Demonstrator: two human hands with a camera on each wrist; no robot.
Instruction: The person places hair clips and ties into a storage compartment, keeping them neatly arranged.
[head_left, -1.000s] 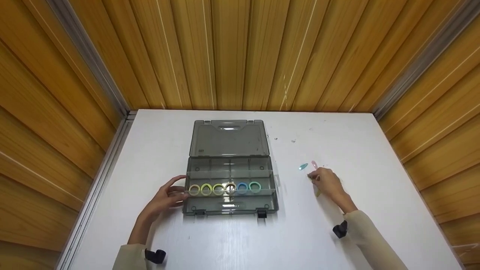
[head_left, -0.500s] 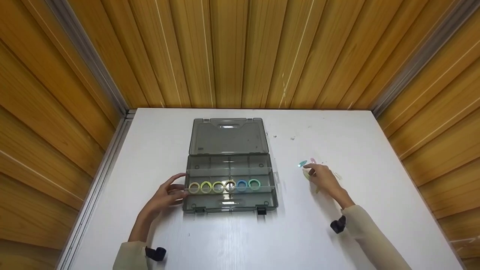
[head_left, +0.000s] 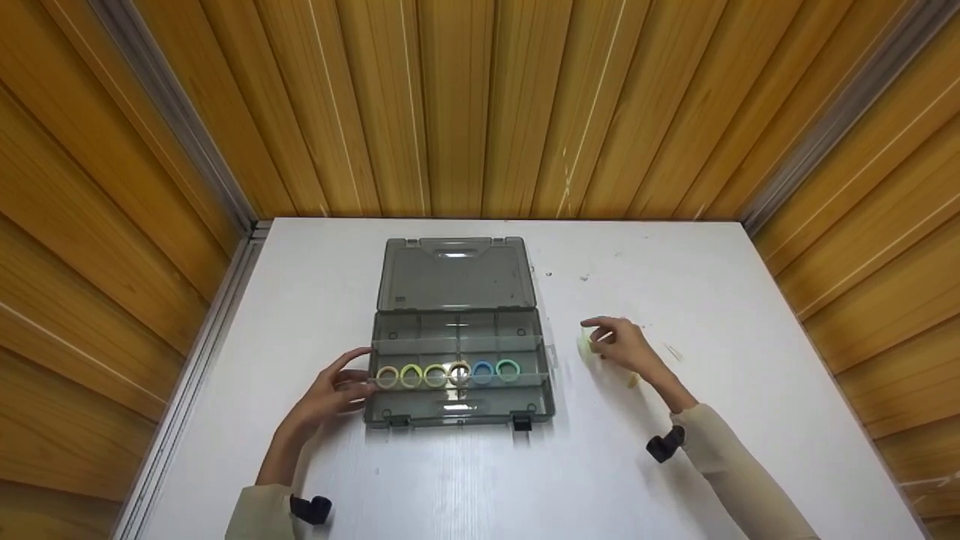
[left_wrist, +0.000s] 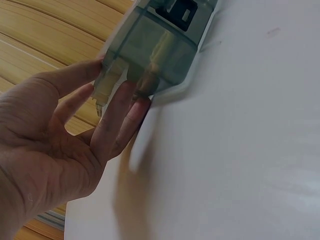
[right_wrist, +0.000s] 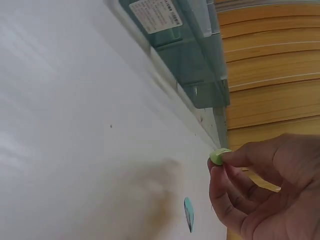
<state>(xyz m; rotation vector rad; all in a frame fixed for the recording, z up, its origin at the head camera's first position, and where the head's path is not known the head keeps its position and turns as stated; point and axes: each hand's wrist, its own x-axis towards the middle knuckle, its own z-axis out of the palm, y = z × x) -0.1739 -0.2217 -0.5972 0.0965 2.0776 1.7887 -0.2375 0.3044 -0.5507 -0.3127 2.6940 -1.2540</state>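
A grey see-through organizer box (head_left: 459, 409) lies with its lid (head_left: 457, 277) folded back. Across its middle compartment runs a row of several coloured rings, like hair ties, among them a blue ring (head_left: 484, 373) and a green ring (head_left: 508, 370). My left hand (head_left: 326, 397) rests its fingertips on the box's left side wall, fingers loosely bent. To the right of the box, my right hand (head_left: 626, 346) pinches a light green hair tie (right_wrist: 218, 156) between thumb and fingertip. Below that hand in the right wrist view lies a teal hair clip (right_wrist: 189, 214), hidden in the head view.
A small yellow item (head_left: 634, 380) lies partly under the right wrist. Faint thin strips (head_left: 673, 352) lie to its right, and small specks (head_left: 584, 277) dot the white table (head_left: 450, 487) farther back. Wood-look panels (head_left: 465, 112) wall the table's back and sides.
My right hand has picked up the light green hair tie and moved left toward the box, passing over where the teal and pink clips showed. The left hand stays at the box.
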